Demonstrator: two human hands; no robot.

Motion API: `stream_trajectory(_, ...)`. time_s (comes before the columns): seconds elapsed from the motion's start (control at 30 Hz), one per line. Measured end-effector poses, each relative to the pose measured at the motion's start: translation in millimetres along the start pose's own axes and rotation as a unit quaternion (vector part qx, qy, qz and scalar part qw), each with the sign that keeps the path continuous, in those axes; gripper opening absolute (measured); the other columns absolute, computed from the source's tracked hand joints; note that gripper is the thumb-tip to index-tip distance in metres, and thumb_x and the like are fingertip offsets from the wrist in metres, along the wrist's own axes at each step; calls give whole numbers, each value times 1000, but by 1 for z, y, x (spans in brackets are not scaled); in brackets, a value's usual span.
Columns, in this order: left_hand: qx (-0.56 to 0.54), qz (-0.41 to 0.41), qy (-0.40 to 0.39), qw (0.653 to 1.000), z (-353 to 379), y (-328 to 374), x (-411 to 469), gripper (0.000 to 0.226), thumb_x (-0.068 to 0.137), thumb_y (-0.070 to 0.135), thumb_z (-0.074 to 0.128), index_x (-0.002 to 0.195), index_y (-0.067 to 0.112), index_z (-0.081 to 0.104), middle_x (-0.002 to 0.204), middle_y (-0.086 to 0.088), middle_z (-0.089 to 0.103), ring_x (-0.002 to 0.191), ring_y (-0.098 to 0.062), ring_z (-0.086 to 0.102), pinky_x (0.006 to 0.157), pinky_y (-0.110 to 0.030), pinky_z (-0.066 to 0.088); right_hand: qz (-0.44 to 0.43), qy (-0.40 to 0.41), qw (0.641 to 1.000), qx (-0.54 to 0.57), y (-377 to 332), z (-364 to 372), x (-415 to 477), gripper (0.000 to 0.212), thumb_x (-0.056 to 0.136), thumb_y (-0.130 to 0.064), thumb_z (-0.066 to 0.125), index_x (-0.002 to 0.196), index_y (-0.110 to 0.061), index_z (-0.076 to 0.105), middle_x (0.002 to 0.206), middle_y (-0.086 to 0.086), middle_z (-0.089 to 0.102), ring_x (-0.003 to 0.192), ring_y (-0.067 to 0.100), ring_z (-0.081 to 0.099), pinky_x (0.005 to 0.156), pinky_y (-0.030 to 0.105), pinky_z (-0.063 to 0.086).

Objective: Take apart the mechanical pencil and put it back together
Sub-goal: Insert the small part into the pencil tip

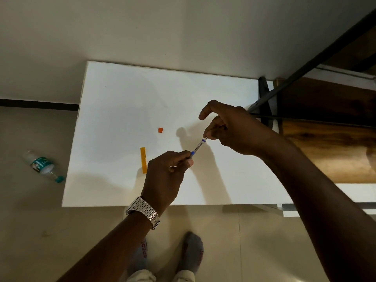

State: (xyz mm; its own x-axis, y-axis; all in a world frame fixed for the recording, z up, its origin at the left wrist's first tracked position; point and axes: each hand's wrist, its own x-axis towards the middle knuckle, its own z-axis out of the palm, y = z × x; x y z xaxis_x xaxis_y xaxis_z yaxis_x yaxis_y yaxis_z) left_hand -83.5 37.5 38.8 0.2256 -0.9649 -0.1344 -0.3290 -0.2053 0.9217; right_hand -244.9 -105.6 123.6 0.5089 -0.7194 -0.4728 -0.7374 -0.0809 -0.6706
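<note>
A: so where's the mechanical pencil (198, 147) at?

B: Up in the air over the white worktop (114, 110). Left hand (165, 174) is closed round its lower end, right hand (230, 129) pinches the top end, index finger lifted.

A: parts?

B: Orange strip (143, 159) and a tiny orange piece (160, 130) lie on the worktop, well apart.

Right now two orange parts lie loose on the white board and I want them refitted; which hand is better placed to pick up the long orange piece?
Left, probably. The left hand is right beside the long orange piece; the right hand pinches the pencil tip farther away.
</note>
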Motion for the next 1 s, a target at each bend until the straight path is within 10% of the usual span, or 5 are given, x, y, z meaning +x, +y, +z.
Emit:
stream_trajectory(0.43,-18,5,9,1000,4,-2,-6,23,88,10,74,111,9,75,90,9,72,89,1,68,71,-3,50,-4,-7,999,36,8,10,0,54,94,1,63,130,-39,55,91,-3,81,55,4,64,48,16,46)
stream_trajectory(0.6,-82,-75,-7,994,8,1,-4,21,87,17,76,107,14,77,88,15,76,85,0,73,76,-9,54,-11,47,995,92,12,17,2,61,94,1,67,145,-30,50,100,1,81,84,15,74,72,27,59)
stream_trajectory(0.8,-133,-164,-16,977,23,7,11,26,84,19,78,108,8,77,94,-7,79,82,-19,77,80,-37,64,111,106,942,298,23,40,5,26,89,0,74,113,-9,75,91,11,83,73,21,73,67,35,61)
stream_trajectory(1.0,-60,-166,2,984,33,-2,19,24,84,23,79,104,10,79,96,-6,79,84,-19,76,83,-38,63,129,145,940,282,35,60,23,34,83,-3,79,115,-14,75,90,17,81,72,21,72,70,37,63)
